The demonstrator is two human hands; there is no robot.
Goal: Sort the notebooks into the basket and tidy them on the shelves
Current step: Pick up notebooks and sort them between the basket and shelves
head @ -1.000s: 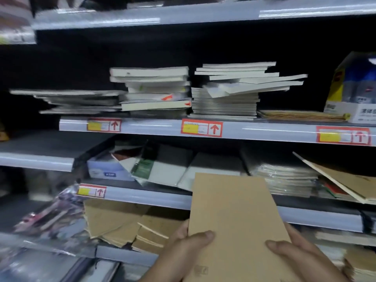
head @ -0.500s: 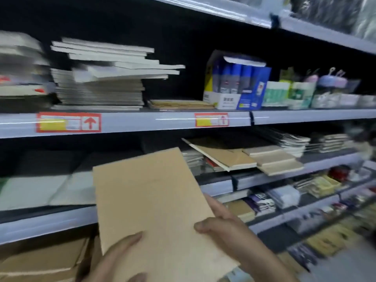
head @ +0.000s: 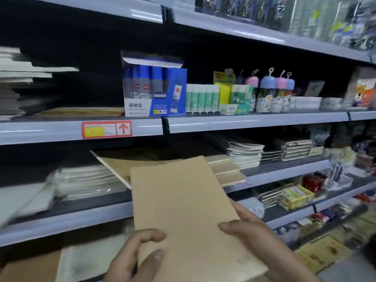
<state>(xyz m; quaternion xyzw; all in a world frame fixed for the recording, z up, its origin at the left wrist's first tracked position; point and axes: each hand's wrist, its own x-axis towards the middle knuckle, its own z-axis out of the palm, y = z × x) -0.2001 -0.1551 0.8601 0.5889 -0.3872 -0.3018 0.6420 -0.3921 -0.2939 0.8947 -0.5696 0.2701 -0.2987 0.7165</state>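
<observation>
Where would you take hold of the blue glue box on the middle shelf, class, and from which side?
Grip the blue glue box by its two upright side walls, coming straight in from the shelf front. It stands upright; its raised top flap looks too flimsy to lift by. The green glue sticks stand close on its right, so slide it forward first, probably.

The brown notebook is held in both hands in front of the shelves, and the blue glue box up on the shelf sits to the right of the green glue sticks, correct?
Not quite. The head view shows the blue glue box to the left of the green glue sticks, not the right. The rest holds: the left hand and right hand both hold the brown notebook in front of the shelves.
</observation>
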